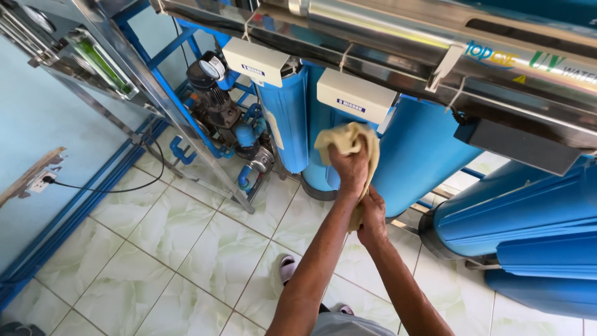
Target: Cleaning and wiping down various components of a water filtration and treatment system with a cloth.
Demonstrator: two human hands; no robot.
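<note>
The soft yellow-beige cloth (351, 140) hangs in mid-frame, bunched at the top and trailing down towards the near side, so its long axis runs roughly up and down the picture, from far to near.

At far left, a slanted stainless-steel frame (155, 93) carries a gauge panel, and a black cable (112, 188) runs from a wall socket across the pale green marbled floor tiles (174, 236). Just right of the frame stands a dark pump motor with a round pressure gauge (214, 81) among blue pipes.

In the middle, the left hand (349, 169) grips the cloth's upper bunch, fingers curled shut around it, with the cloth rising above the knuckles in front of a tall blue cylindrical filter housing (289, 118). The right hand (373, 218) sits just nearer and lower, fingers closed on the cloth's trailing end, which passes between the two hands. The left hand is the nearer to the blue housings.

Further right stands a wider blue tank (416, 155), and above it a long polished steel tube (435, 50) lies across the top.
</note>
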